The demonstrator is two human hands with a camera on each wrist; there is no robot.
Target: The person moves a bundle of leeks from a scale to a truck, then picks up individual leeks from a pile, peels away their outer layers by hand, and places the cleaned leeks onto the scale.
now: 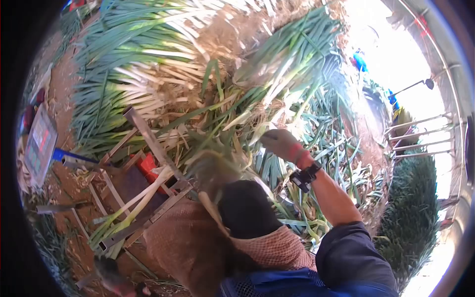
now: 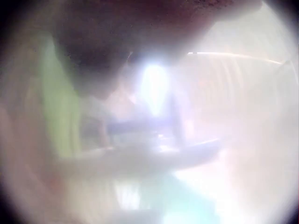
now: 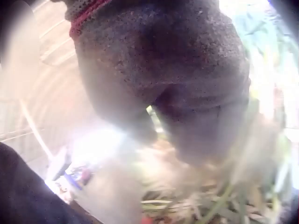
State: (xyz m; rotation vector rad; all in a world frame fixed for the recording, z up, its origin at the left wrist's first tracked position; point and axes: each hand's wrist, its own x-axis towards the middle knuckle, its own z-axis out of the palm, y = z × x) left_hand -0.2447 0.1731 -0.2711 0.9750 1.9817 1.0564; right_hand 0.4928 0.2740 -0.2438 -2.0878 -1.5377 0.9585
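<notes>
My right hand (image 1: 284, 146), in a grey glove with a red cuff, is over loose leeks, its fingertips right at a pale stalk end (image 1: 260, 131). In the right wrist view its thumb and fingers (image 3: 196, 135) bend downward with a narrow gap between them. My left hand (image 1: 115, 279), gloved and blurred, is low at the left, near the leaf ends of leeks (image 1: 148, 193) laid across a metal frame (image 1: 148, 138). A green strip (image 2: 60, 107) shows beside the dark glove (image 2: 93, 56) in the left wrist view; I cannot tell whether that hand grips it.
Large leek piles (image 1: 133, 74) spread ahead, with another bundle (image 1: 302, 54) at the back right. A scale (image 1: 39, 141) stands at the left, and a red object (image 1: 147, 168) sits inside the frame. Brown mesh cloth (image 1: 183, 242) covers my lap. Trimmed leaves (image 1: 346, 173) litter the right side.
</notes>
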